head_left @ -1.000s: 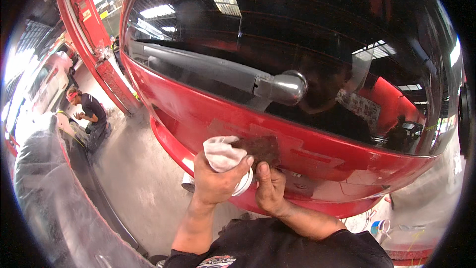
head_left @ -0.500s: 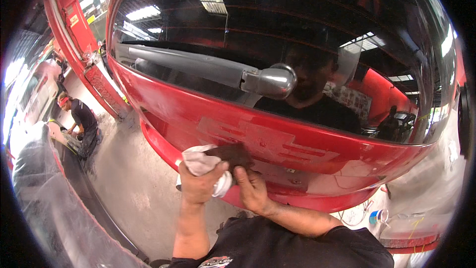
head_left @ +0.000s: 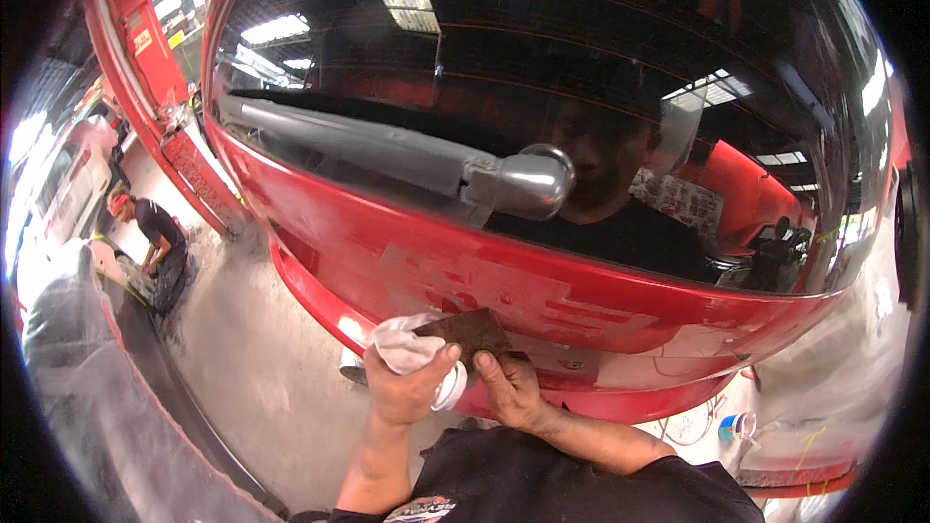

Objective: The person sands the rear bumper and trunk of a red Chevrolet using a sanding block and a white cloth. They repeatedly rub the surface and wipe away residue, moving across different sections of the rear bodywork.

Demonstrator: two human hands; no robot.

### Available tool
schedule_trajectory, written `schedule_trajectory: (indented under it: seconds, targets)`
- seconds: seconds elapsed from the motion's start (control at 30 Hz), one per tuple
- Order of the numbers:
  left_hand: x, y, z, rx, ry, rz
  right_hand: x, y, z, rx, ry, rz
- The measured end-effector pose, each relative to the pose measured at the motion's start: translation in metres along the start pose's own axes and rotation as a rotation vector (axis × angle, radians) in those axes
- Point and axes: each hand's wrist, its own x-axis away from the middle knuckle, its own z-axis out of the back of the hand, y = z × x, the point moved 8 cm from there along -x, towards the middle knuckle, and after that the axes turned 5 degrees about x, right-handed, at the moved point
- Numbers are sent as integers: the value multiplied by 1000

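Note:
In front of a red car tailgate [head_left: 320,223], my left hand [head_left: 402,392] is closed round a bunched white cloth [head_left: 405,344], part of which hangs below the palm. My right hand [head_left: 511,389] pinches a dark brown sheet that looks like sandpaper [head_left: 473,331], thumb on the near face and the other fingers hidden behind it. The sheet's left edge meets the cloth beside my left thumb. Just beyond the hands, the red paint carries dull, scuffed patches [head_left: 605,315]. Whether the sheet touches the panel, I cannot tell.
Above the panel is a dark, reflective rear window [head_left: 620,58] with a grey wiper arm [head_left: 368,150]. A plastic-covered car part [head_left: 87,358] stands at the left. Farther back a person [head_left: 160,247] crouches by another car. A blue-and-white can [head_left: 736,426] is at the right.
Both hands, with the cloth and the brown sheet, have moved down and slightly right, a little away from the panel. The head view has shifted slightly.

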Motion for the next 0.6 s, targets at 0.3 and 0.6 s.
schedule_trajectory:
  seconds: [0.3,0.6]
  targets:
    - [7,4,-18,-34,12,-64,10,-1,16,-38,8,46]
    - [20,9,-42,-73,-103,-83,36,5,42,-31,236,-113]
